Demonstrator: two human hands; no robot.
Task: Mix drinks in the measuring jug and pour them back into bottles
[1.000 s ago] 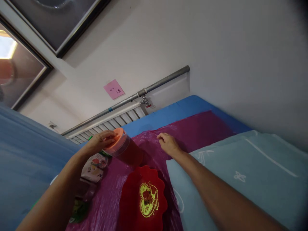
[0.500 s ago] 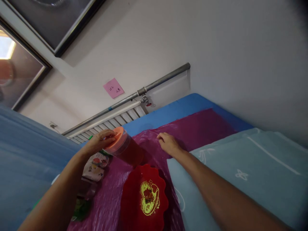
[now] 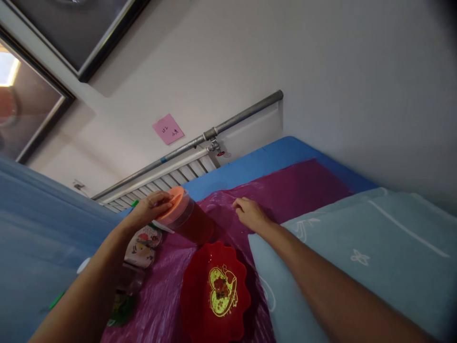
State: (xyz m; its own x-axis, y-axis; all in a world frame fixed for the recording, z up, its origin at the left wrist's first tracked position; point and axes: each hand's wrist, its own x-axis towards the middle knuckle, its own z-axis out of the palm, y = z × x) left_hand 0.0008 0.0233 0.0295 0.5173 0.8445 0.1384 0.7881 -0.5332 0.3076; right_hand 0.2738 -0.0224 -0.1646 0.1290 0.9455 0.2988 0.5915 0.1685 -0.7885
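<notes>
Pinching the orange lid point(image 3: 175, 209), the left hand point(image 3: 150, 208) is nearer the pitcher point(image 3: 197, 225), whose long axis runs from it down to the purple sheet point(image 3: 162, 286); the half-open right hand point(image 3: 250, 214) lies apart, apparently empty.

The camera sits on the person's head and looks forward and down at a shiny purple plastic sheet point(image 3: 160, 286), with a pale, flat wall point(image 3: 221, 52) up top. It leans, so the long grey metal pipe point(image 3: 250, 113) slants. The shiny red wavy-edged plate point(image 3: 194, 290) is close, the wall farther off.
</notes>
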